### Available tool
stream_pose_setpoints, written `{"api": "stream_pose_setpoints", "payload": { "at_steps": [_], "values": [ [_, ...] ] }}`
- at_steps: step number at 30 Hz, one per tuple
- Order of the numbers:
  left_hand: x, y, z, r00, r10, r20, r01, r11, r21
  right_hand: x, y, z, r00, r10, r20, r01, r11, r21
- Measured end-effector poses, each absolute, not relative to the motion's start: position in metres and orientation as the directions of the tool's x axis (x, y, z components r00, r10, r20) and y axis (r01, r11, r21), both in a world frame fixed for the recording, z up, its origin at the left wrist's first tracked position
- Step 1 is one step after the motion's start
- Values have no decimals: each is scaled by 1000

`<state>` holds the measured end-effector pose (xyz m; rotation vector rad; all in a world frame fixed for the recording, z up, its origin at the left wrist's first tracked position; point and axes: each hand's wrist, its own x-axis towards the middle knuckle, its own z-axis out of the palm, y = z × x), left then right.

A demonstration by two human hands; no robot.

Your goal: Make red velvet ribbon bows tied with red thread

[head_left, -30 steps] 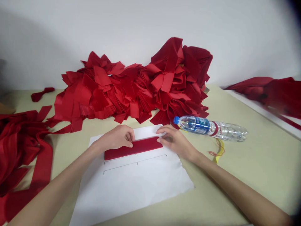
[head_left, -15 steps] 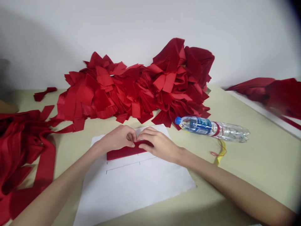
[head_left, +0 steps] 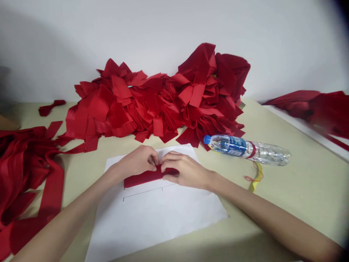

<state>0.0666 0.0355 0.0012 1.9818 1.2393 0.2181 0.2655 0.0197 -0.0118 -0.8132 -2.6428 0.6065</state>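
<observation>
A dark red velvety ribbon strip (head_left: 139,178) lies across a white sheet of paper (head_left: 152,225) marked with thin ruled lines. My left hand (head_left: 140,159) pinches the upper edge of this strip near its middle, thumb against fingertips. Just to the right, my right hand (head_left: 188,170) grips the strip too, its fingers curled over the top and its thumb lower down. The fingertips of both hands nearly meet. Part of the strip is hidden under my right hand.
Behind the paper rises a large heap of cut red ribbon pieces (head_left: 152,105). Long red ribbon (head_left: 51,189) piles up at the left. A clear plastic bottle (head_left: 268,153) lies on its side at right, beside a yellow strip (head_left: 255,178). More red fabric (head_left: 327,112) sits at far right.
My right hand has shifted slightly to the right, and its thumb has dropped toward the strip's lower edge. My left hand stays nearly still on the ribbon.
</observation>
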Motion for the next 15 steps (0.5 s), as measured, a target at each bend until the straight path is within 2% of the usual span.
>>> {"api": "stream_pose_setpoints", "payload": {
  "at_steps": [6,15],
  "values": [
    [71,27,6,485,852,-197,724,-265,637,266,19,-13,-793,581,181,450,760,-469],
    [79,7,15,491,856,-163,808,-378,452,265,16,-10,-791,584,181,447,755,-480]
  ]
}}
